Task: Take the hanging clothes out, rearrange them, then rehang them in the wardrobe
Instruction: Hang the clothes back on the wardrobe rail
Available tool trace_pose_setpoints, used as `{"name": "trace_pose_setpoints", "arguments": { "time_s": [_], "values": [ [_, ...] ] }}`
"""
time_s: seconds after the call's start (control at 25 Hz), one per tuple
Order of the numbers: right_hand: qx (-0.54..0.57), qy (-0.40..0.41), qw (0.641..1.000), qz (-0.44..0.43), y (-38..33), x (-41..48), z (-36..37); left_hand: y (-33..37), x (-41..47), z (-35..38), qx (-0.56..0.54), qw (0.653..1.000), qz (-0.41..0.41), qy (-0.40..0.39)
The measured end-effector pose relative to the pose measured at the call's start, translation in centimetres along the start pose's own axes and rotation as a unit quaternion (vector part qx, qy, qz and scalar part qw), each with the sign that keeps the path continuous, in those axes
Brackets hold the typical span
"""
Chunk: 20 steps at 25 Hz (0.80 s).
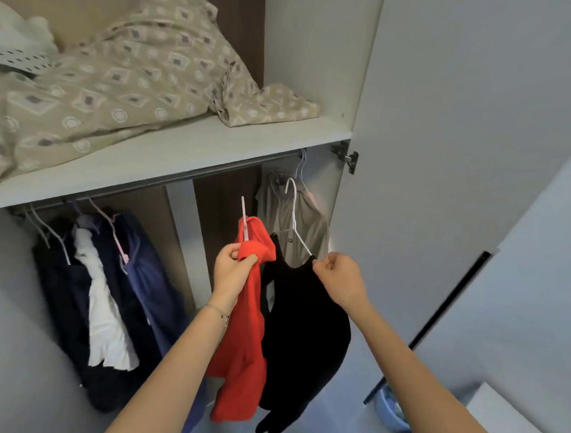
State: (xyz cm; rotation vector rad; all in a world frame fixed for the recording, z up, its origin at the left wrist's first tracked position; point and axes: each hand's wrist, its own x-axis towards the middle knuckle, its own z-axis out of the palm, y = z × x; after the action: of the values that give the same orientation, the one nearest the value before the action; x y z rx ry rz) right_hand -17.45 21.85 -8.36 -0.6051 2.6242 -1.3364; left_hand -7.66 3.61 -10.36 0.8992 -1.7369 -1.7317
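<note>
Centre frame, both hands up in front of the open wardrobe.

Left hand (234,269): fingers curled round the top of a bright red fabric top (246,329), which sits on a pale pink plastic hanger (244,221).

Right hand (340,277): pinching the shoulder of a black sleeveless top (305,331) on a thin white wire hanger (294,213).

Both hangers are off the grey metal rail (161,182), their hooks below it. The two garments hang side by side, touching.

Behind them a beige shirt (278,209) hangs at the rail's right end. Dark blue and white clothes (111,274) hang at lower left. Patterned beige bedding (120,78) lies on the shelf above.
</note>
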Motion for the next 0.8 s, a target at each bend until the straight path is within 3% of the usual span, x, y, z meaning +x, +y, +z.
{"name": "trace_pose_setpoints", "arguments": {
  "time_s": [0.4, 0.6, 0.8],
  "values": [
    [-0.042, -0.067, 0.995, -0.063, 2.8, 17.5, 2.8, -0.7, 11.0, 4.6, -0.001, 0.992, -0.014, 0.128],
    [-0.048, -0.035, 0.995, -0.080, 3.7, 23.3, 4.1, -1.6, 15.5, 6.3, -0.032, 0.990, -0.038, 0.129],
    [-0.060, 0.012, 0.994, -0.086, 3.9, 27.9, 5.5, -1.4, 19.6, 7.9, -0.036, 0.994, -0.011, 0.103]
  ]
}}
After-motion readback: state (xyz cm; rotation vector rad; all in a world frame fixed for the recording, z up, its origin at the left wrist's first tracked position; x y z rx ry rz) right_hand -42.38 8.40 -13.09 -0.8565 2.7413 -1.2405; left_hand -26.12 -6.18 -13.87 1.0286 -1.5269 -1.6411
